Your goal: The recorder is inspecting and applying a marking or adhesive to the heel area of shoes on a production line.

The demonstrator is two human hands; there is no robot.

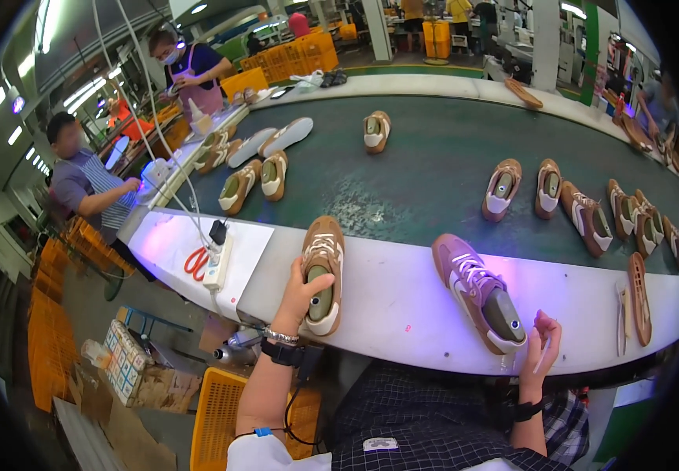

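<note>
My left hand (298,298) is closed around the heel end of a tan sneaker (323,245) with white laces and a white heel patch. Inside that sneaker sits a green shoe last (321,292). Just right of it, a second sneaker (459,271) lies on the white bench under purple light, also with a last (500,312) in it. My right hand (542,339) is beside this sneaker's heel, its fingers pinched on a thin white stick (542,359). The stick's tip is too small to make out.
Beyond the white bench edge (386,314) runs a dark green conveyor belt (426,188) carrying several sneakers. Orange-handled scissors (195,263) and a power strip (217,267) with cords lie left. A loose sole (639,302) lies right. An orange crate (215,416) stands below; co-workers (96,177) work at left.
</note>
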